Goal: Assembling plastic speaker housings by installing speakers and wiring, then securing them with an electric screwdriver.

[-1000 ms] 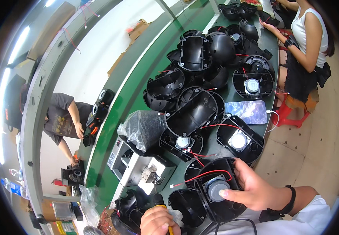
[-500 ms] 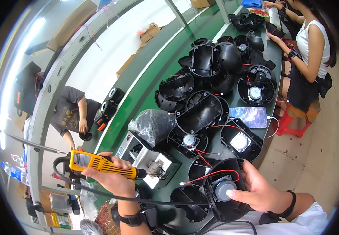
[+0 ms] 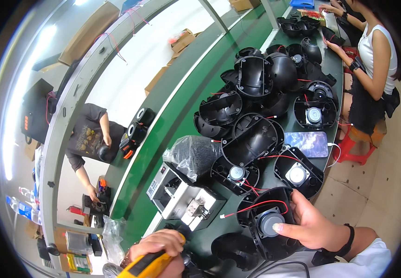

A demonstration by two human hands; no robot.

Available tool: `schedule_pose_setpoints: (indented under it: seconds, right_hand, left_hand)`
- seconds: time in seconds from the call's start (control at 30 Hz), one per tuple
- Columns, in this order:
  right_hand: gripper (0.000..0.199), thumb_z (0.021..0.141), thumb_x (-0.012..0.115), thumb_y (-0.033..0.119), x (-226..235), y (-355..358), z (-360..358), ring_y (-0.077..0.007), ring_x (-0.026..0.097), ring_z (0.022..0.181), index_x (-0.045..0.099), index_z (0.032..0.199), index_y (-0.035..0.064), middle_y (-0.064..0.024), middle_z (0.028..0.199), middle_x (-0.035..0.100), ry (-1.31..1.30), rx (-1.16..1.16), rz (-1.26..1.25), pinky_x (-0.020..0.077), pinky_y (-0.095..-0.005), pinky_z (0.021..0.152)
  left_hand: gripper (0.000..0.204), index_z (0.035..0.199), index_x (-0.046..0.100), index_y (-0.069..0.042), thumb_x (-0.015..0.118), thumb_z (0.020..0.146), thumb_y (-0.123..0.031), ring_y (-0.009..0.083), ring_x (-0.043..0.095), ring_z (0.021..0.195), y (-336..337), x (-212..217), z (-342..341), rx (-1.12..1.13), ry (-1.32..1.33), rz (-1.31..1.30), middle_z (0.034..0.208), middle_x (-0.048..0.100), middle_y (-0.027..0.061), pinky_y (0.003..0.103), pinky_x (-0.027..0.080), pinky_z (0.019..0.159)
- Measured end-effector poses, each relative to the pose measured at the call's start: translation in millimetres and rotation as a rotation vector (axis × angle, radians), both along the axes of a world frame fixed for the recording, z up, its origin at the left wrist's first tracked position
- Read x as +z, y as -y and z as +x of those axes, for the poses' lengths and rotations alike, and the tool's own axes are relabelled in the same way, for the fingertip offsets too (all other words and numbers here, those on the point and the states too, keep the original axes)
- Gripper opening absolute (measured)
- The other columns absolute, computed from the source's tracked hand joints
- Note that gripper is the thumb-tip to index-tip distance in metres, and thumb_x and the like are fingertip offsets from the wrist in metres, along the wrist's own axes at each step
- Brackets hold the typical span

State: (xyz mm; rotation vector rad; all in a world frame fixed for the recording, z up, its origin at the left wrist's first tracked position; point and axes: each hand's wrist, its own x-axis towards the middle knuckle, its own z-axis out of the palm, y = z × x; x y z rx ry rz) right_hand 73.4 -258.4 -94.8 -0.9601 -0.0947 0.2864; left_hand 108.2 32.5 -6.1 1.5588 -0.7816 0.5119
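Right hand (image 3: 314,227): fingers curled round a black speaker shell (image 3: 267,227), thumb lying across the grey speaker cone (image 3: 271,223) inside it.
Left hand (image 3: 161,250): fist closed tight round a yellow electric screwdriver (image 3: 147,266), low at the bench edge.
Speaker shell: on the green bench (image 3: 182,111), nearest the person, red wire (image 3: 256,206) looped over it.
Nearby: metal box (image 3: 182,197) just left; plastic bag (image 3: 193,155) behind it.
Further up: more black shells (image 3: 256,88); a phone (image 3: 308,143).
Bench end: another seated person (image 3: 372,65).

Smartphone (image 3: 308,143), bagged item (image 3: 192,155), grey metal fixture (image 3: 184,197)
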Motion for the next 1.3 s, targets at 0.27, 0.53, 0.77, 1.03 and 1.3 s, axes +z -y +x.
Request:
schedule_pose_setpoints:
  seconds: [0.27,0.53,0.77,1.03,1.3]
  right_hand:
    - [0.077,0.094,0.071,0.011,-0.1,-6.7,7.7,-0.0196,0.039,0.139,0.021,0.151,-0.0068,-0.0157,0.147,0.042,-0.012,0.041,-0.044,0.03,-0.0367,0.117]
    - [0.074,0.095,0.069,0.008,-4.8,-7.5,10.4,-0.0199,0.04,0.139,0.022,0.15,-0.0072,-0.0159,0.148,0.042,-0.013,0.055,-0.003,0.029,-0.0364,0.118]
    - [0.076,0.095,0.069,0.009,-5.6,-6.5,9.3,-0.0206,0.04,0.139,0.021,0.151,-0.0076,-0.0164,0.147,0.043,-0.035,0.043,-0.001,0.029,-0.0369,0.118]
    - [0.076,0.095,0.069,0.01,-1.9,-3.3,13.1,-0.021,0.041,0.138,0.02,0.15,-0.0091,-0.0166,0.146,0.043,-0.065,0.041,-0.028,0.0301,-0.0379,0.117]
    - [0.076,0.095,0.069,0.008,-2.1,-6.8,13.3,-0.0208,0.042,0.138,0.02,0.15,-0.0085,-0.0168,0.146,0.043,-0.059,0.057,-0.001,0.0314,-0.0376,0.117]
  left_hand:
    - [0.093,0.105,0.064,0.003,0.062,0.074,-0.084,0.0292,0.063,0.061,2.9,-25.3,5.1,-0.057,0.126,0.072,0.071,0.062,0.0141,0.045,0.055,0.061]
    - [0.076,0.118,0.057,0.003,0.06,0.09,-0.069,0.0292,0.064,0.065,1.4,-27.5,4.9,-0.087,0.275,0.292,0.076,0.063,0.0147,0.046,0.056,0.063]
    - [0.093,0.115,0.052,-0.009,0.036,0.08,-0.094,0.0179,0.046,0.042,3.9,-35.6,30.6,0.145,-0.564,-0.556,0.058,0.05,0.0035,0.036,0.043,0.045]
    - [0.107,0.113,0.054,-0.001,0.046,0.067,-0.097,0.0249,0.056,0.062,-4.8,-16.0,14.7,0.029,-0.018,-0.046,0.074,0.058,0.0111,0.039,0.049,0.059]
    - [0.098,0.109,0.063,0.003,0.064,0.069,-0.087,0.0285,0.062,0.063,2.7,-16.6,11.0,-0.049,0.053,0.233,0.073,0.062,0.0134,0.043,0.053,0.061]
